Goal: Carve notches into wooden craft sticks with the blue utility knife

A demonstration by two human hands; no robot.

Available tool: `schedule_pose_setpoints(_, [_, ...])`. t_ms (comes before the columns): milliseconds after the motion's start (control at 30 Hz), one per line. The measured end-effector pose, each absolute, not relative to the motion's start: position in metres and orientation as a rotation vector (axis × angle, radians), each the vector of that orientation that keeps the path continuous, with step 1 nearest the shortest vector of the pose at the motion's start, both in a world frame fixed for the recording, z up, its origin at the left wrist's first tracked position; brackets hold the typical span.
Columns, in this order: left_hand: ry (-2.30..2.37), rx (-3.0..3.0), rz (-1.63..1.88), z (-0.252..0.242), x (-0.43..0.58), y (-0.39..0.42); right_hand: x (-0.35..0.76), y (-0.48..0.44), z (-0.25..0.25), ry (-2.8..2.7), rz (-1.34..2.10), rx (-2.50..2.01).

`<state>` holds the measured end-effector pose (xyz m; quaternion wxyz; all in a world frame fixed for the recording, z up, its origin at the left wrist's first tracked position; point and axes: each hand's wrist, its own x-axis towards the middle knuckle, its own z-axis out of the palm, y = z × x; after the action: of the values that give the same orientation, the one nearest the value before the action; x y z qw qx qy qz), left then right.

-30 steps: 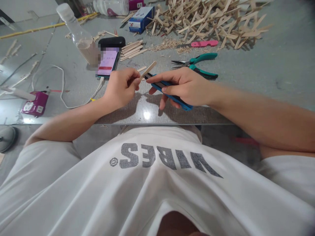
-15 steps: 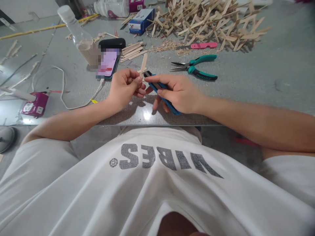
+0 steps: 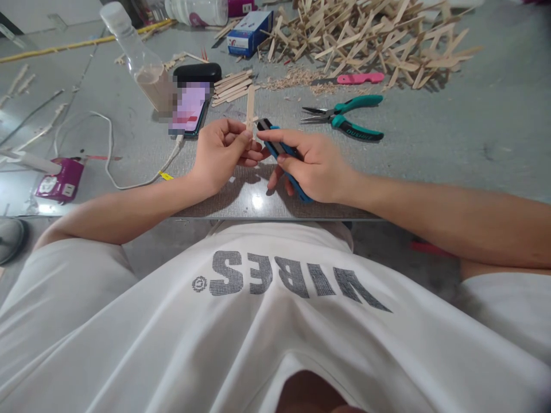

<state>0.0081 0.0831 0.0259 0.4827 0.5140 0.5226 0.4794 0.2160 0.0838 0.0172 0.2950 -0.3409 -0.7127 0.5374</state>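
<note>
My left hand (image 3: 224,152) pinches a flat wooden craft stick (image 3: 250,106) between thumb and fingers, its far end pointing away from me. Wrapped around a blue and black utility knife (image 3: 297,183), my right hand (image 3: 318,163) has its index finger stretched along the front of the tool. The knife's tip is close beside the stick; whether the two touch I cannot tell. Just beyond my left hand lies a small stack of craft sticks (image 3: 232,88). Teal-handled needle-nose pliers (image 3: 344,117) rest on the table beyond my right hand.
At the back is a large heap of joined sticks (image 3: 370,34), with wood shavings (image 3: 297,77) and a pink-handled knife (image 3: 359,78) before it. A blue box (image 3: 249,34), a bottle (image 3: 150,80), a phone (image 3: 191,109), a white cable (image 3: 112,149) and a purple box (image 3: 60,180) stand leftward.
The craft stick has turned from a slant to nearly straight away from me. The knife's tip has drawn slightly back from it. Both hands keep their grips.
</note>
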Motion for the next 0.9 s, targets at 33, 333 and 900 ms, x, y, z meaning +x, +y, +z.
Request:
schedule_pose_setpoints(33, [1.281,1.261,1.172,0.026,0.009,0.083,0.216,0.084,0.017,-1.896,1.419,-0.91])
schedule_pose_setpoints(333, [1.315,1.35,1.193,0.027,0.013,0.083,0.218,0.083,0.023,-1.982,1.386,-0.958])
schedule_pose_setpoints(900, [1.239,1.545,1.33,0.008,0.006,0.092,0.214,0.075,0.032,-1.873,1.424,-1.013])
